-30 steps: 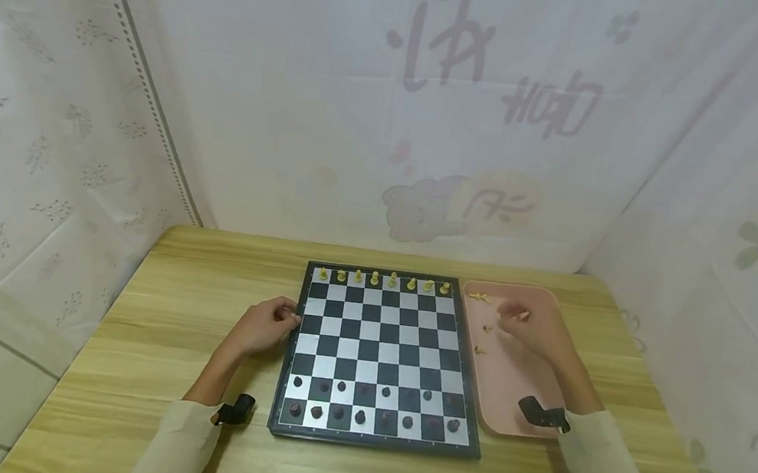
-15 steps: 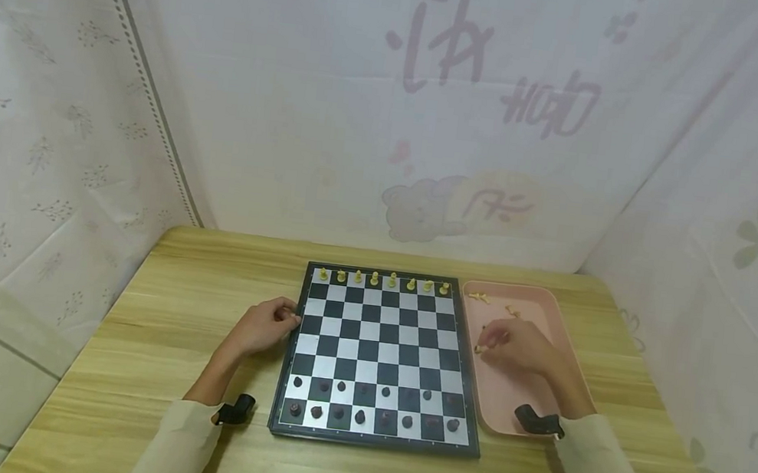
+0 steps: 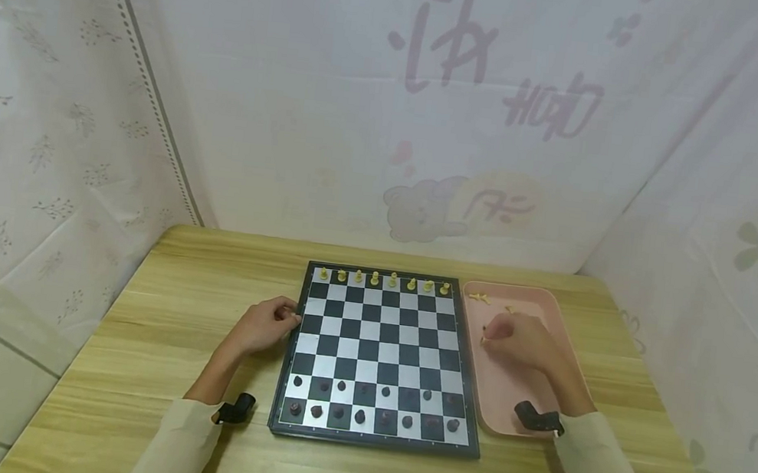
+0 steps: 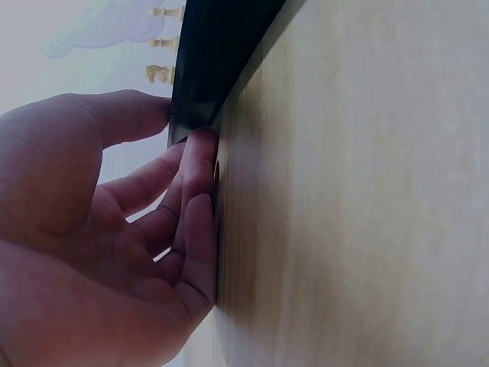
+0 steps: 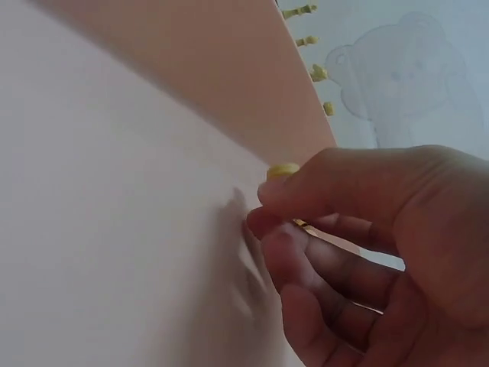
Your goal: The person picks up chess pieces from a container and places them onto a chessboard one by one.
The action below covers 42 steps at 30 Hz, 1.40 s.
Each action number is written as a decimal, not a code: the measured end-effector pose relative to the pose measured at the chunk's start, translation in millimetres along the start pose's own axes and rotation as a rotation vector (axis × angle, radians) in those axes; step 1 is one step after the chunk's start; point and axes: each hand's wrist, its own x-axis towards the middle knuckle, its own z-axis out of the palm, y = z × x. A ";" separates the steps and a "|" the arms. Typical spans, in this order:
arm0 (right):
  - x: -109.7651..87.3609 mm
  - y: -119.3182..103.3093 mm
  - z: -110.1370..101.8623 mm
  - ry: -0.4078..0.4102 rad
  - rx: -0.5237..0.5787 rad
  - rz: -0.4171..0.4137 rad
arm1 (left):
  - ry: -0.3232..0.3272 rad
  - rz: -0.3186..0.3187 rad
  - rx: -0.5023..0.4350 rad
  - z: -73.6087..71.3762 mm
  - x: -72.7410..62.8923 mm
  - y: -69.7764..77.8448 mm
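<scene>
My left hand (image 3: 266, 325) is at the left edge of the black-and-white chessboard (image 3: 372, 332). In the left wrist view the thumb presses the top of the board's dark side (image 4: 229, 46), and the curled fingers sit against its lower edge, close to the tabletop. Over the pink tray (image 3: 507, 404), right of the board, my right hand (image 3: 522, 342) pinches a yellow chess piece (image 5: 283, 170) between thumb and fingertips. The piece's round base shows above the thumb; most of the rest is hidden by the fingers.
Yellow chess pieces (image 3: 375, 278) line the board's far row, and dark pieces (image 3: 360, 416) fill the two near rows. Several yellow pieces (image 3: 480, 297) lie in the tray's far left corner, another (image 3: 510, 309) beyond my right hand. Wooden tabletop (image 3: 193, 286) surrounds the board.
My right hand has come from the far part of the tray toward its left side, picked up a yellow chess piece there and drawn slightly back. My left hand stays in place.
</scene>
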 end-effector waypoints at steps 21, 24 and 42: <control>7.2 6.0 10.3 0.026 0.077 0.047 | 0.005 -0.007 0.003 -0.5 0.7 -2.2; 7.3 8.5 10.8 0.041 0.087 0.041 | 0.006 -0.002 0.001 -0.4 0.9 -2.4; 6.3 -5.0 1.3 0.148 0.139 0.032 | 0.007 -0.004 0.009 0.3 1.9 -1.0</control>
